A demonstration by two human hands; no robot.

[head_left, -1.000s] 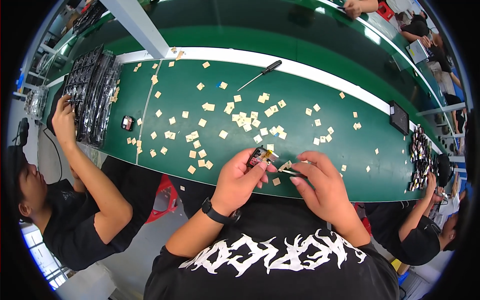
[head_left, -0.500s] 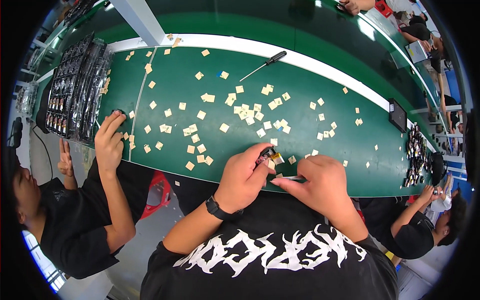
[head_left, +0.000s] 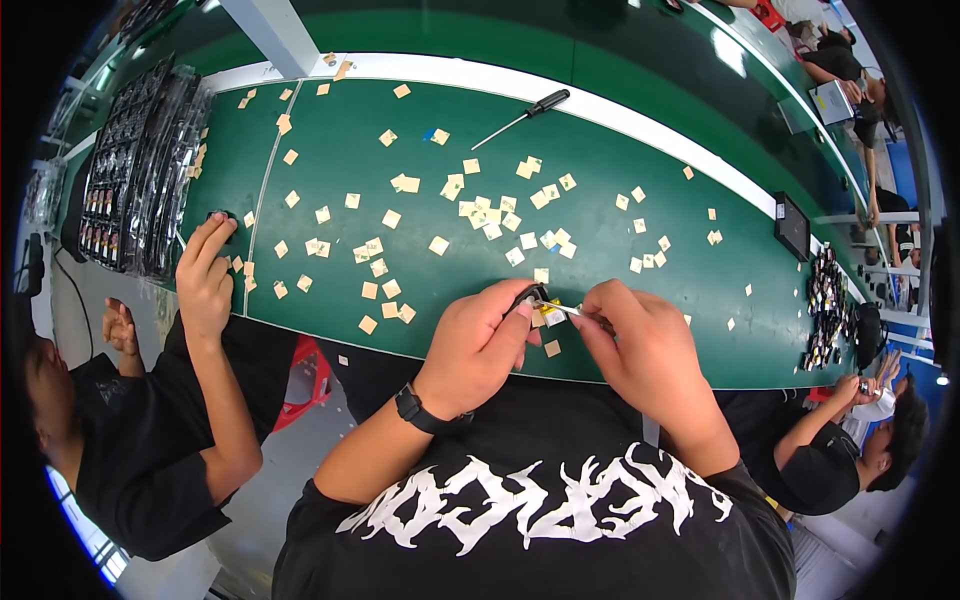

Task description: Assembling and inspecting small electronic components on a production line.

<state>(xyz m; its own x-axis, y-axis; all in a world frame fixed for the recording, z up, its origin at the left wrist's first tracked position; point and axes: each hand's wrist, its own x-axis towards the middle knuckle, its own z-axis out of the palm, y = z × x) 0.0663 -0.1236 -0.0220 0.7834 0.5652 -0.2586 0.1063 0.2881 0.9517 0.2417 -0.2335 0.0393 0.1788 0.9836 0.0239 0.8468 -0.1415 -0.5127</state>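
Observation:
My left hand (head_left: 472,342) is closed around a small black electronic device (head_left: 530,296) near the table's front edge. A yellow and silver piece (head_left: 554,317) shows at the device's right side. In my right hand (head_left: 642,335), thumb and fingers pinch a thin metal tool (head_left: 562,308) that looks like tweezers. Its tip reaches the device beside my left thumb. My fingers partly cover the device, so its inside is hard to make out. Small beige paper-like squares (head_left: 481,214) lie scattered on the green table (head_left: 600,130) beyond my hands.
A screwdriver (head_left: 540,106) lies toward the table's back edge. Stacked black trays in plastic (head_left: 140,190) stand at the left. On the right are a black box (head_left: 792,226) and a pile of small devices (head_left: 828,310). Co-workers sit on both sides; one's hand (head_left: 207,280) is at the left.
My right hand has lifted the metal tool from beside the device, and its tip now meets the device. The left hand keeps its hold. The whole view has shifted slightly.

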